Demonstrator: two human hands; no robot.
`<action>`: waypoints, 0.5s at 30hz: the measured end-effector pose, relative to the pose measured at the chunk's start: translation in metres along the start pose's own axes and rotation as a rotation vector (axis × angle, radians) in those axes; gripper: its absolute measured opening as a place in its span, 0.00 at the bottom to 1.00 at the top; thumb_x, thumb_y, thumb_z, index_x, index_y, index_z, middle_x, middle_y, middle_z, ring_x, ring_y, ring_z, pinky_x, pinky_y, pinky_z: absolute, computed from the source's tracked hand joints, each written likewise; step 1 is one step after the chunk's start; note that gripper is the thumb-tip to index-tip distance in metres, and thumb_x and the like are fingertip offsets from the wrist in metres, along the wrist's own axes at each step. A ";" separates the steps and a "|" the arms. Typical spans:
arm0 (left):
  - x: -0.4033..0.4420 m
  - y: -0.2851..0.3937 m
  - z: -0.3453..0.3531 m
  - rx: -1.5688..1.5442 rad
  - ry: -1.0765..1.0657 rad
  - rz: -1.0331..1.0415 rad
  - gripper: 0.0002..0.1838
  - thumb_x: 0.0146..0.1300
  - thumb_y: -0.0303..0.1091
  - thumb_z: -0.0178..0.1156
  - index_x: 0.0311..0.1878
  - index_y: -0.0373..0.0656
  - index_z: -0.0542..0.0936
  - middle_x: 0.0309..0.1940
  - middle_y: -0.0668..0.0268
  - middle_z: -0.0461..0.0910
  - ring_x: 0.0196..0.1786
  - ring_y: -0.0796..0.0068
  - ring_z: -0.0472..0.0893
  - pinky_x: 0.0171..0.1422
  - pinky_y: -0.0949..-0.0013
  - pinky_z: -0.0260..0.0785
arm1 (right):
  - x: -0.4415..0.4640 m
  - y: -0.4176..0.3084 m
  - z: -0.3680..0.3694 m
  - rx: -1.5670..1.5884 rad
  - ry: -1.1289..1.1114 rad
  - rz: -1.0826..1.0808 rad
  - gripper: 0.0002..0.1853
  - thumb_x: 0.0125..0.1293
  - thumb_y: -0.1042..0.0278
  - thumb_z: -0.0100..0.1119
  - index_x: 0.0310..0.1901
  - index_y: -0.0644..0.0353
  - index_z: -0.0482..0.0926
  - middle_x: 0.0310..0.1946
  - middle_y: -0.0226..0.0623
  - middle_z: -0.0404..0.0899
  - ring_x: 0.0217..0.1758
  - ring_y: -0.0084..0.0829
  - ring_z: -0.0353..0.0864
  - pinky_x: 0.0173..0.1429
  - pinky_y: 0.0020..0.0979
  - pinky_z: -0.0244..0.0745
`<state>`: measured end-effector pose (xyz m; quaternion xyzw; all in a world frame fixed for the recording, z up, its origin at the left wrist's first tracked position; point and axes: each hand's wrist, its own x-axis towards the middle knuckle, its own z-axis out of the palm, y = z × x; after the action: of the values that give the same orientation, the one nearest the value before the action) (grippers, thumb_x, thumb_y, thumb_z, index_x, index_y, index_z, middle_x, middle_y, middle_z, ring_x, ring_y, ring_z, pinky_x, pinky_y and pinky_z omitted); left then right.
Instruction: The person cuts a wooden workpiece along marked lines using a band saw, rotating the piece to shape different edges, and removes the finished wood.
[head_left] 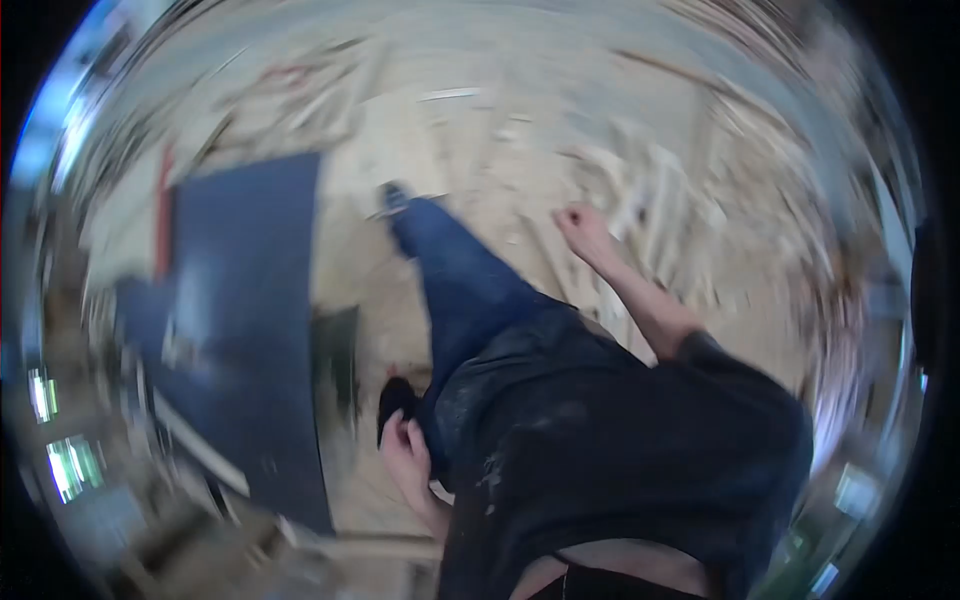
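Note:
My left hand (405,458) hangs low beside my thigh, its fingers loosely bent and slightly apart, and I see nothing held in it. Just beyond its fingertips, overlapping in view, is a dark rounded shape that looks like my shoe (396,398). My right hand (583,228) swings out ahead on the other side, fingers curled into a loose fist with no object visible. It is above the littered floor, touching nothing that I can see. One leg in blue jeans (462,262) is stretched forward. Motion blur softens the details.
A large dark blue panel or tabletop (245,330) stands close on my left, with a red upright edge (164,215) at its far end. Pale debris and scrap strips (650,190) cover the dusty floor (480,150) ahead and to the right. A long strip (670,70) lies farther off.

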<state>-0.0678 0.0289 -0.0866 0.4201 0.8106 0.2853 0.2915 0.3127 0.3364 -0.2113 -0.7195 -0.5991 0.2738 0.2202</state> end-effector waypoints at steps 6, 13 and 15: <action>-0.015 0.048 -0.010 0.063 0.182 -0.048 0.15 0.65 0.29 0.64 0.53 0.37 0.83 0.37 0.51 0.85 0.39 0.50 0.85 0.45 0.56 0.77 | 0.012 -0.322 -0.120 0.747 0.461 -1.196 0.13 0.71 0.70 0.65 0.55 0.59 0.80 0.46 0.31 0.81 0.47 0.27 0.78 0.52 0.31 0.74; -0.044 0.045 0.003 0.056 0.256 -0.209 0.16 0.64 0.32 0.64 0.55 0.40 0.84 0.43 0.50 0.86 0.45 0.50 0.86 0.53 0.55 0.79 | 0.038 -0.440 -0.202 0.678 0.504 -1.577 0.15 0.71 0.68 0.63 0.57 0.58 0.79 0.47 0.33 0.82 0.48 0.30 0.79 0.54 0.33 0.74; -0.041 0.045 0.016 0.043 0.298 -0.175 0.17 0.64 0.34 0.65 0.55 0.41 0.85 0.45 0.48 0.86 0.48 0.49 0.86 0.57 0.55 0.78 | 0.052 -0.456 -0.223 0.562 0.486 -1.599 0.15 0.71 0.67 0.63 0.58 0.57 0.78 0.47 0.34 0.82 0.49 0.31 0.80 0.55 0.34 0.74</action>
<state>-0.0137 0.0197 -0.0556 0.3073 0.8843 0.3005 0.1825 0.1283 0.4743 0.2441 -0.0422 -0.7703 0.0142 0.6362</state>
